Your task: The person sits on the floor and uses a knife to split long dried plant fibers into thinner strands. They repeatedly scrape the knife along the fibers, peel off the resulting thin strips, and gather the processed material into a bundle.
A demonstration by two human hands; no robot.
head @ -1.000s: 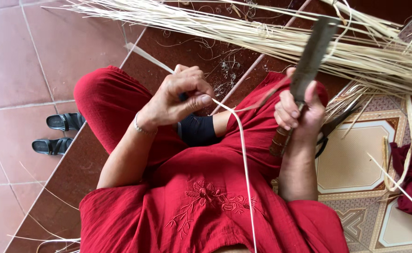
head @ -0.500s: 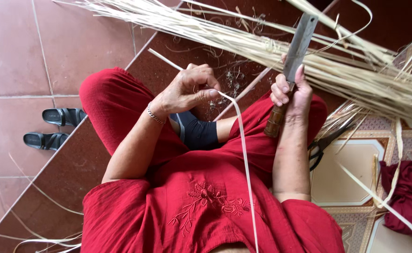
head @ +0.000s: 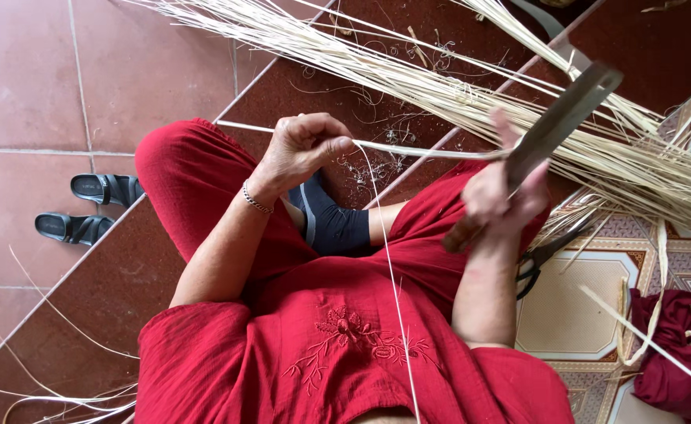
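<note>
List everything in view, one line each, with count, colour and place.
cane strip: one, pale, held between both hands
knife: one, grey blade, in right hand
cane bundle: one heap, straw-coloured, on the floor ahead
sandals: two, black, left on the tiles
scissors: one, dark, beside right forearm
cloth: one, maroon, lower right
bracelet: one, silver, left wrist
left hand: pinching the strip
right hand: gripping the knife handle

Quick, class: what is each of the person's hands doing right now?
Left hand: closed, pinching a thin pale strip of split cane.
Right hand: closed around the handle of a long flat blade, its edge against the strip; blurred.
</note>
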